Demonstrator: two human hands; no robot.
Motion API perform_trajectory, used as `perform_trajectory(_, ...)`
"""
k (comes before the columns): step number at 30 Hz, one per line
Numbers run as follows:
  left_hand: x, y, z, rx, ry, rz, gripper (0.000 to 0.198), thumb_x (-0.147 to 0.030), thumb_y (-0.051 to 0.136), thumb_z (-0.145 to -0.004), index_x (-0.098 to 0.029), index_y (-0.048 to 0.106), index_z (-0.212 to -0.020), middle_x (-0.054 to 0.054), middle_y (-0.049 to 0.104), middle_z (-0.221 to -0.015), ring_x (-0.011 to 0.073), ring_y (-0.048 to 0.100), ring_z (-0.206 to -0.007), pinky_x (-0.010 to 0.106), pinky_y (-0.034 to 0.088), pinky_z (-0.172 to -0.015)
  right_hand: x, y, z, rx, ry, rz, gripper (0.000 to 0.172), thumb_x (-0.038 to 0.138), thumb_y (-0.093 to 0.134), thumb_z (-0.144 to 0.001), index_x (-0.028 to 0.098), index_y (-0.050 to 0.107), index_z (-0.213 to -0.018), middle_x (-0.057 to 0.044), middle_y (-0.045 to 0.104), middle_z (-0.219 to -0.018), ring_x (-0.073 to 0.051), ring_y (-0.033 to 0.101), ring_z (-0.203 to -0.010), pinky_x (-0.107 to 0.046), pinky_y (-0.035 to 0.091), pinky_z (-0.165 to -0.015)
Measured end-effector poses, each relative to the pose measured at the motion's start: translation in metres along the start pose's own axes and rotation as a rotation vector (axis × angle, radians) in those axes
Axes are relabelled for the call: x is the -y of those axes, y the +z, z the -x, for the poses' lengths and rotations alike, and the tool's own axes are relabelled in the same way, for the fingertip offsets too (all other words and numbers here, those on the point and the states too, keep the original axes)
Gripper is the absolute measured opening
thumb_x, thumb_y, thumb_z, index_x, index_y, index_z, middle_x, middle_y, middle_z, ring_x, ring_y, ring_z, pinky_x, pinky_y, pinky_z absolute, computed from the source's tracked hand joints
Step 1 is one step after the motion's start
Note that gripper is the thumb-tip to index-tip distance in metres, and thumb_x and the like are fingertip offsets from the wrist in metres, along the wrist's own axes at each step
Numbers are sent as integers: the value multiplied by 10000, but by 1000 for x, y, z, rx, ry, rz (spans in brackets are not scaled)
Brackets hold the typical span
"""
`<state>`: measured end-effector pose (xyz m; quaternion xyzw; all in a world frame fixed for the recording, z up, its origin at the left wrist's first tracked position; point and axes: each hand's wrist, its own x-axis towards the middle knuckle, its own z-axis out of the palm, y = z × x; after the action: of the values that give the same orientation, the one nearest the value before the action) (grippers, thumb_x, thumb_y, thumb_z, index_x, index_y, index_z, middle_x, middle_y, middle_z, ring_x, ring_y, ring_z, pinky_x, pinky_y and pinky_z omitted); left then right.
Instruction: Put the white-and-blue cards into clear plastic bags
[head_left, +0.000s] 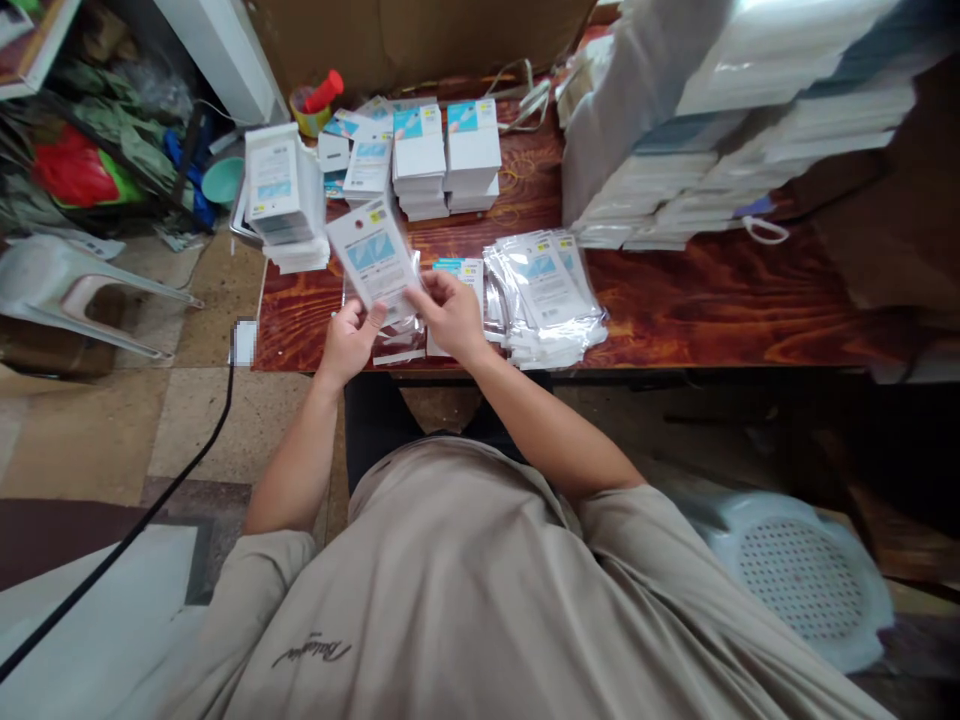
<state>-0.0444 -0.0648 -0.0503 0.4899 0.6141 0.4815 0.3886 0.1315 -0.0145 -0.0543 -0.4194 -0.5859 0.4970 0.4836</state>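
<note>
Left hand (351, 340): closed around the lower left edge of a flat white printed card in a clear plastic sleeve (373, 257), thumb on its face, holding it tilted up above the counter

Right hand (450, 312): fingers pinched narrow on the card's lower right corner and on crinkled clear film just beneath it

Held card: above the near edge of the glossy red-brown wooden counter (675, 300), between the two hands, blue picture and small yellow label facing up

Under the hands: a few loose clear sleeves and cards (397, 345) lying flat on the counter

Just to the right: a fanned heap of sleeved white cards (547, 295), almost touching the right hand

Further back: neat stacks of white cards with blue print (446, 155), and a tilted bundle of white cards (279, 190) at the counter's left end

Far right: tall slanting piles of white packets (750, 120)

Step in hand: seemingly sleeving or checking one card, both hands on it

Next move calls for: judging from the heap, a steady two-handed hold so the film does not bunch, and an easy release onto the sleeved heap
</note>
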Motion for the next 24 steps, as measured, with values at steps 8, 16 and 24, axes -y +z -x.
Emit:
perform_trajectory(8,4,6,-1,-203,-90,-932,538,-526,811,-791,-169,655,-1161,214,650,-1302,394,554,-1312,505,403,-1155,-28,-156,17,-515,3,350,375,565,724,-857,201,645,-903,-12,646,-742,-167,633,-663,-327,554,-596)
perform_trajectory(16,4,-7,-35,-47,-237,-899,310,-434,837,-741,-215,666,-879,95,747,-980,285,692,-925,417,523,-914,-17,-141,41,-447,-133,1086,398,430,632,-940,153,678,-1222,-209,678,-1251,-373,593,-1191,-578,475,-1009)
perform_trajectory(24,-3,-9,-29,-124,-93,-816,161,-344,673,-884,-195,727,-913,102,779,-956,251,709,-894,361,507,-870,20,-61,46,607,-311,1254,244,282,625,-986,82,721,-1086,-198,724,-1176,-343,621,-1118,-426,458,-898)
